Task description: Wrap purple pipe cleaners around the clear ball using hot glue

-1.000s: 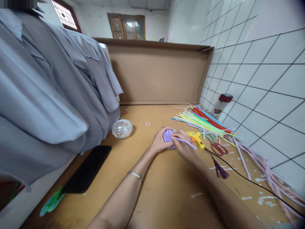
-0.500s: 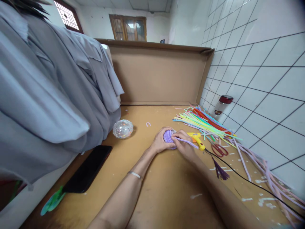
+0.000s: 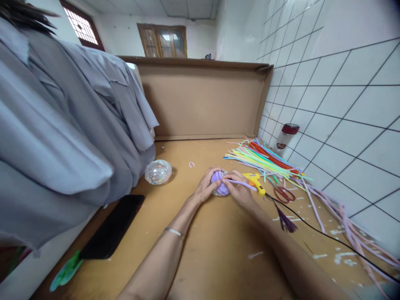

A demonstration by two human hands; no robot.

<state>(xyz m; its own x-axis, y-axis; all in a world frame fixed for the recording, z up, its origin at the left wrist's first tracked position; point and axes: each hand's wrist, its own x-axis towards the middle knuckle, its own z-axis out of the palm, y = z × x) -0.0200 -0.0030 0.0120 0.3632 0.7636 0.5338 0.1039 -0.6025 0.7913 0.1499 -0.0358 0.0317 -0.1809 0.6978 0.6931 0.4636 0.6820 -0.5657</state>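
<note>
Between my two hands sits a round ball (image 3: 218, 188) with purple pipe cleaner laid over it in rows; a pale, see-through part shows at its edge. My left hand (image 3: 205, 187) is wrapped round its left side. At its right side my right hand (image 3: 239, 191) pinches a purple pipe cleaner (image 3: 245, 183), whose loose end sticks out to the right over the hand. Just beyond that hand lies a yellow hot glue gun (image 3: 256, 183), its black cord running to the lower right. Fingers hide part of the ball.
A clear bowl-like piece (image 3: 158, 171) and a small pink curl (image 3: 191, 165) lie to the left. Colourful pipe cleaners (image 3: 265, 158), red-handled scissors (image 3: 284, 194), a purple tassel (image 3: 286, 221) and a jar (image 3: 286, 136) are right. A black phone (image 3: 114, 227) lies near grey cloth (image 3: 78, 125).
The camera view has shifted slightly. My left thumb and right fingertips have come closer together on the ball, which appears turned a little, showing more of its purple rows.
</note>
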